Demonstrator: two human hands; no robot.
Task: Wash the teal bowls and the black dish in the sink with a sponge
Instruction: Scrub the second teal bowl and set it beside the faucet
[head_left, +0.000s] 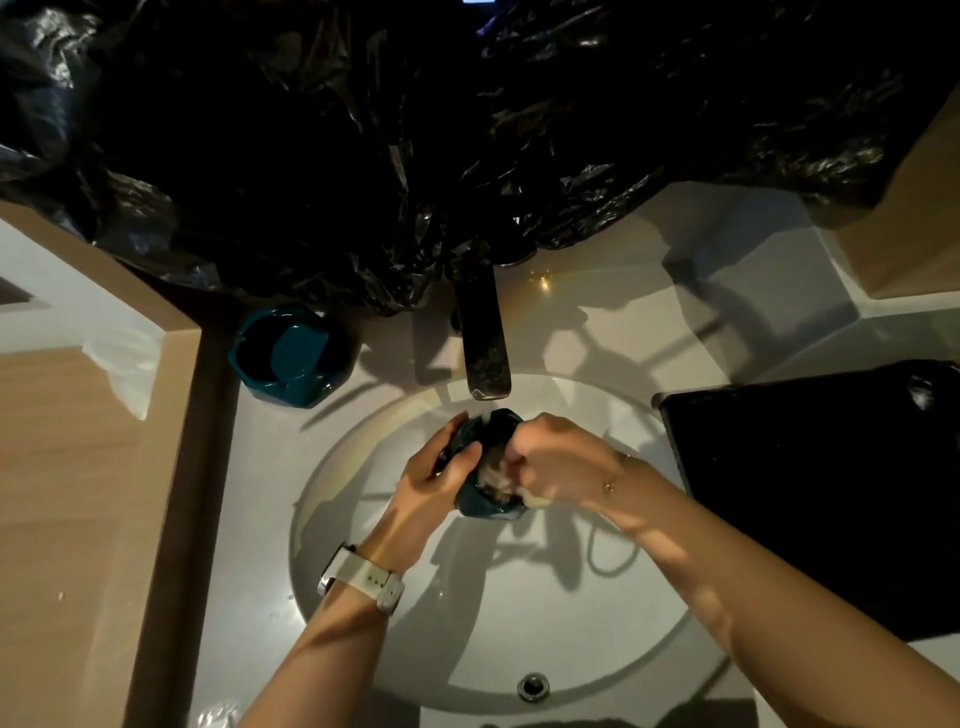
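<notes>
Black plastic sheeting (415, 130) drapes across the top, over the wall behind the sink. White counter (597, 312) w/ round sink (519, 623) set in it, drain (533, 686) near the front edge. Black dish (810, 499) lies on the counter right of the sink. Faucet (483, 338) juts over the basin. Teal bowl (291, 358) sits on the counter left of the faucet. 2nd teal bowl (480, 467) is held over the sink under the spout: left hand (441, 478) grip curled round its side, right hand (550, 462) grip pinching a pale sponge (496, 475) inside it. White watch (363, 577) on left wrist.
</notes>
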